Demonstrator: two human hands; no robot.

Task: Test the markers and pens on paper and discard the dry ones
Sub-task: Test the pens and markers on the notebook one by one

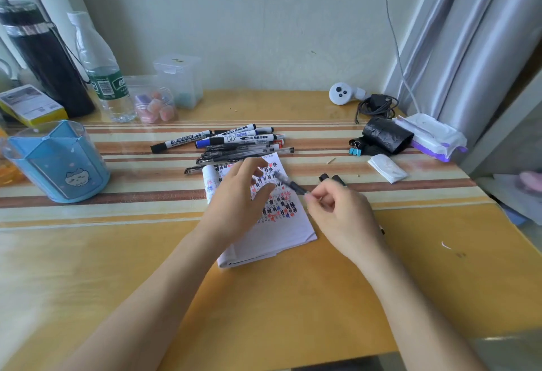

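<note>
A pen (289, 184) is pinched in the right hand (341, 212), its tip over the folded paper (289, 228) on the table (293, 297). The paper is partly covered by the left hand (239, 202), fingers spread, gripping nothing. Just beyond, markers and pens (231, 143) are heaped. The blue pen holder (57, 162) at left looks empty. Farther back, small coloured items are held in a clear tub (154, 104); they are blurred
</note>
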